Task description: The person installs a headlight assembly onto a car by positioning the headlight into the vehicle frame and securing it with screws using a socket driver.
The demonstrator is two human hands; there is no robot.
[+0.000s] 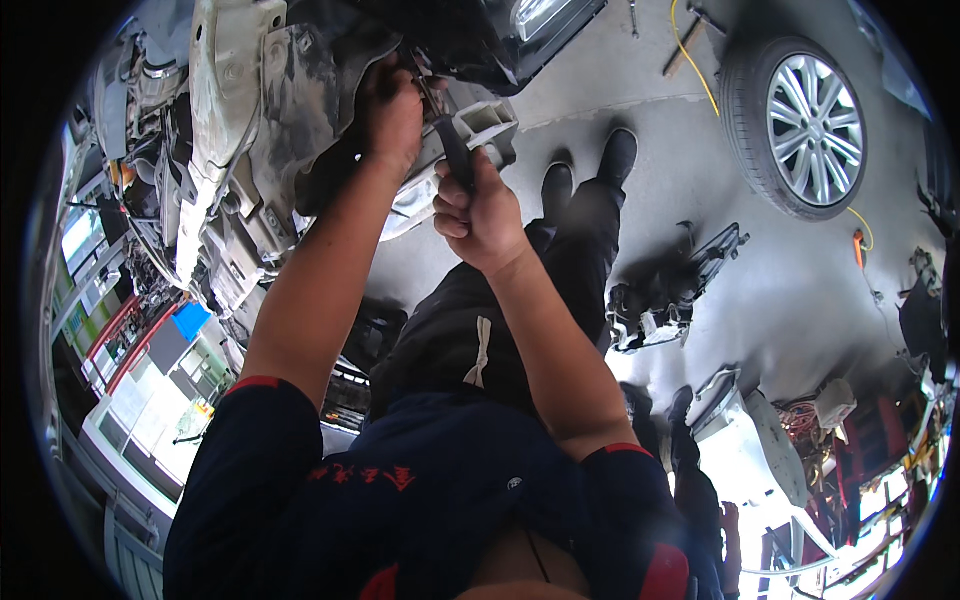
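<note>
My right hand (480, 205) is wrapped round the black handle of a screwdriver (456, 150). Its metal shaft points up and away, into the gap beside a car's stripped front end. My left hand (392, 115) reaches to that same spot, with its fingers bent round something by the shaft; the fingertips are partly hidden. Right below the tool lies a pale bracket-like part (485, 122) of the car. A black bumper or trim panel (470, 45) overhangs both hands, and a dirty grey liner (310, 95) is left of my left hand.
An off-white body rail (222, 110) runs along the left. On the grey floor are a wheel (815, 130), a hammer (688, 45), a yellow cable (695, 70) and a black plastic frame (665, 290). Another person's legs (695, 480) show behind me, near a white panel (745, 460).
</note>
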